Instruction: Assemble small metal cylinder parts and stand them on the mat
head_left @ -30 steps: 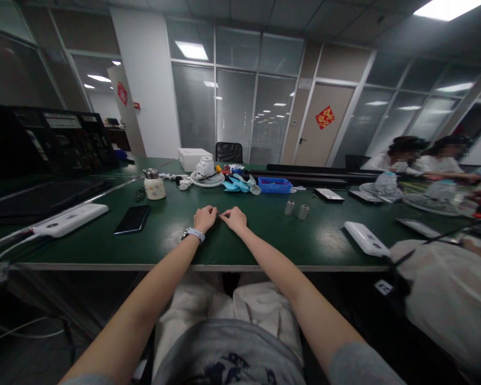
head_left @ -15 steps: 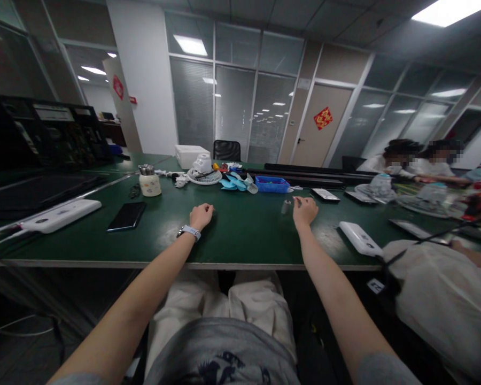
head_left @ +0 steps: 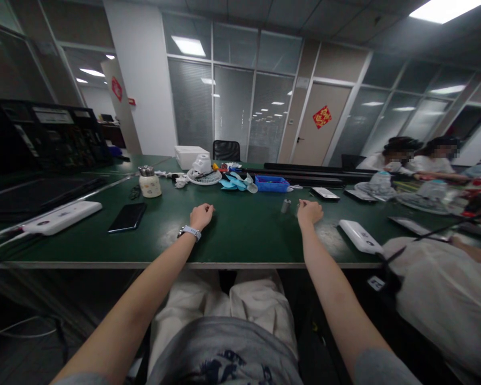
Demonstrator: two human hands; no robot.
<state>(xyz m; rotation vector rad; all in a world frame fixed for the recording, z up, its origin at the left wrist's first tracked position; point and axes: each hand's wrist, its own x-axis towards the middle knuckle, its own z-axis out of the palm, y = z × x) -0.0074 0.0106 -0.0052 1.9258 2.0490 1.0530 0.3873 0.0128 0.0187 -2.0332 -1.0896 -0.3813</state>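
Observation:
My left hand [head_left: 201,215], with a watch [head_left: 189,232] on its wrist, rests on the green table [head_left: 240,235], fingers curled closed and nothing visible in them. Farther right, my right hand [head_left: 310,212] is closed, its thumb and fingertips drawn together. Whether something small sits in that pinch, I cannot make out. Just left of it a small metal cylinder [head_left: 286,206] stands upright on the table, apart from the fingers. Behind it lies a blue plastic basket [head_left: 271,184], and to its left are light-blue fan blades [head_left: 234,182].
A white fan grille [head_left: 204,178] and white box [head_left: 191,156] are at the back. Toward the left are a jar [head_left: 149,184], a phone [head_left: 127,218] and a power strip [head_left: 66,216]. A white device [head_left: 359,237] lies right, beside a seated person. Other people work far right.
My right hand has shifted slightly right, widening the gap to the metal cylinder, which stays standing. My left hand has kept its place.

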